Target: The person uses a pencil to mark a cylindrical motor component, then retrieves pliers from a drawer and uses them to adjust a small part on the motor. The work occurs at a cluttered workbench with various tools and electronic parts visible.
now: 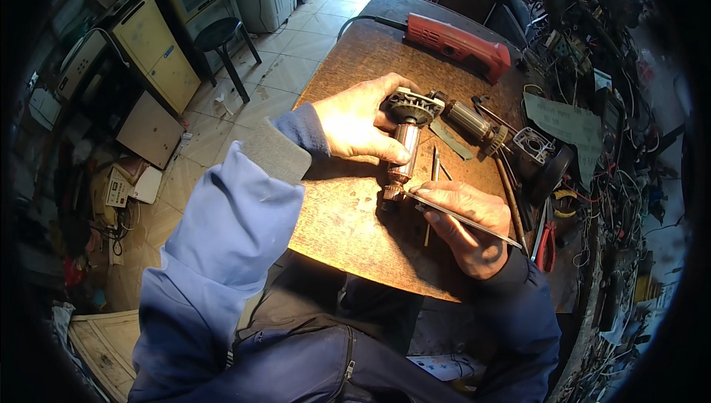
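Note:
My left hand [352, 121] is wrapped round a motor armature [406, 138], thumb along its body. The armature stands tilted, its black fan upward and its copper commutator end low over the wooden table [341, 229]. In my right hand [474, 218] is a thin, flat metal tool [480, 227], pinched between thumb and fingers. Its tip touches or nearly touches the commutator; I cannot tell which. A second armature [468, 118] with a gear lies just right of my left hand. Beside it are a metal gear housing [533, 145] and a slim pointed tool [435, 162].
A red power tool body [455, 38] with a cord lies at the table's far side. Red-handled pliers [546, 246] and a brown rod [511, 192] lie at the right. Tangled wires and parts [570, 47] crowd the right edge. A black stool [220, 35] stands on the tiled floor.

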### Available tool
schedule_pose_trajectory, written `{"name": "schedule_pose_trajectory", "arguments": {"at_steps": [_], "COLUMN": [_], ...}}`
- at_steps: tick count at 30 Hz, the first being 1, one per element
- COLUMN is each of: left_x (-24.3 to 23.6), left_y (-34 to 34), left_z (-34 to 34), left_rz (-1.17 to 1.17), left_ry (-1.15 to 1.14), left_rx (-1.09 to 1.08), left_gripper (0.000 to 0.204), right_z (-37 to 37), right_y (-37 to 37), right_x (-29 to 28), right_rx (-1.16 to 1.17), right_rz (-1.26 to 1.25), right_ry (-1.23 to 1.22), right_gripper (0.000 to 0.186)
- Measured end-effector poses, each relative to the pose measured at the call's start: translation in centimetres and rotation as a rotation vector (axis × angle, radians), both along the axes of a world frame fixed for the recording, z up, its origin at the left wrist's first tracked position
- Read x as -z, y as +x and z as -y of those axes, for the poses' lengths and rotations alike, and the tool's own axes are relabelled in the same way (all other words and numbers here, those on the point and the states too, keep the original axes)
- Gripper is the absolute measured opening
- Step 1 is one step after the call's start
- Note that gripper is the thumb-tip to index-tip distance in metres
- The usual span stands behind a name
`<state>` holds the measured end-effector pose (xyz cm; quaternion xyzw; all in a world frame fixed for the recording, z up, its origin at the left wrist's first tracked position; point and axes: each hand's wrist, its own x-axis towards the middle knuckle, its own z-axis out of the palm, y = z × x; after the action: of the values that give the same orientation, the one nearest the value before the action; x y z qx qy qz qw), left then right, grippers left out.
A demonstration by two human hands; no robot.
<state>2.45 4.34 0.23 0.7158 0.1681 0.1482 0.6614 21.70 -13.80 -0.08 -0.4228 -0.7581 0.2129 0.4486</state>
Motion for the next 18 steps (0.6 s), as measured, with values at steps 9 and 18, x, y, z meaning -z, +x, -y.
{"name": "schedule_pose_trajectory", "arguments": {"at_steps": [9,18], "left_x": [0.06,0.38], "left_y": [0.05,0.01], "left_z": [-0.09,-0.18], "left_rz": [-0.006,0.004], "left_ry": [0.015,0.006], "left_rx": [-0.002,-0.011], "left_gripper": [0.091,0.094], "right_z": [0.84,0.64], "right_y": [-0.64,-0.41], "right_x": [-0.05,-0.02], "right_rx": [0.058,0.037], "right_rz": [-0.024,0.049], "right_ry": [-0.122,-0.048], "right_gripper": [0.026,0.023]}}
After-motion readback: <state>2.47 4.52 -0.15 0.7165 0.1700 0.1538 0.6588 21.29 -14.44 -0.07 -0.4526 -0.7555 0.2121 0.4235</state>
